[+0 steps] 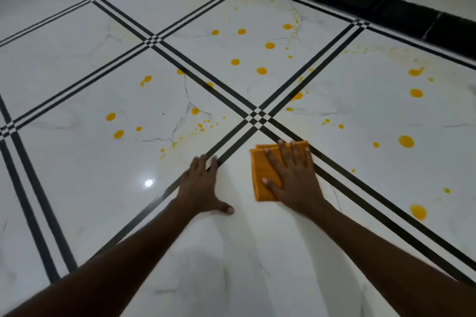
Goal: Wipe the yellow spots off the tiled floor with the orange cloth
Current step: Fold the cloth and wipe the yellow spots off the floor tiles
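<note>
A folded orange cloth [260,175] lies flat on the white tiled floor [77,188], just below the crossing of the black tile lines. My right hand [291,175] presses down on it, palm flat and fingers spread. My left hand [203,185] rests flat on the bare tile to the left of the cloth, fingers apart, holding nothing. Several yellow spots [406,141] dot the tiles ahead and to both sides; faint yellow smears [177,140] trail near the left hand.
A black skirting strip [386,5] runs along the white wall at the top right. Double black lines [257,117] divide the glossy tiles. A bright light reflection [148,183] shows on the left tile.
</note>
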Demonstrator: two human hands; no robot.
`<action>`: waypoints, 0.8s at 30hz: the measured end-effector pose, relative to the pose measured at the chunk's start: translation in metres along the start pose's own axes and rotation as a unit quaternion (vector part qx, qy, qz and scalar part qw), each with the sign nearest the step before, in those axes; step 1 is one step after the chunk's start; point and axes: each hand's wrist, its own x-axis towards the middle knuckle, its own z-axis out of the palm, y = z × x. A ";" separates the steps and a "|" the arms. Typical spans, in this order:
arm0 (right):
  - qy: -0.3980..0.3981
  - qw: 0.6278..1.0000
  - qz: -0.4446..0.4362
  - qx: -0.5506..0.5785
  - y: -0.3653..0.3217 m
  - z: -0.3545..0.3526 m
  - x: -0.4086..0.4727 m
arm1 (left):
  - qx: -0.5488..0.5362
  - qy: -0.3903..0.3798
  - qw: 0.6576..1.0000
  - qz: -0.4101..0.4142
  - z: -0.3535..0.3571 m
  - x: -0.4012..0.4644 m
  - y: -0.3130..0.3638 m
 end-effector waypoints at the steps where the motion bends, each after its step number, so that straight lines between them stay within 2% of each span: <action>1: 0.002 1.000 0.025 0.011 0.014 0.000 -0.018 | -0.015 0.009 1.000 0.026 0.000 0.003 0.016; 5: 0.004 0.992 0.129 -0.006 0.092 -0.016 -0.019 | -0.027 0.009 0.996 0.084 0.009 0.011 0.081; 8: 0.019 0.983 0.183 -0.003 0.100 -0.022 0.027 | -0.003 0.023 0.997 0.072 0.025 0.011 0.095; 10: 0.009 0.985 0.172 -0.004 0.068 -0.022 0.029 | -0.014 0.045 0.996 0.070 0.032 0.011 0.091; 12: 0.001 0.993 0.122 -0.006 0.043 -0.013 -0.003 | -0.016 0.052 0.996 0.075 0.034 0.011 0.087; 14: 0.002 0.995 0.095 0.003 0.051 -0.007 -0.050 | -0.005 0.045 0.996 0.074 0.032 0.012 0.087; 17: 0.032 0.987 0.160 -0.010 0.115 -0.009 -0.086 | 0.013 0.022 0.998 0.060 0.025 0.013 0.093; 19: 0.040 0.974 0.220 -0.024 0.150 -0.016 -0.073 | 0.013 0.008 0.999 0.047 0.020 0.014 0.103; 22: 0.058 0.967 0.249 -0.007 0.135 -0.018 -0.034 | -0.002 0.014 0.997 0.082 0.022 0.021 0.140; 24: 0.059 0.979 0.196 -0.004 0.108 -0.011 -0.033 | 0.003 0.021 0.993 0.113 0.028 0.025 0.165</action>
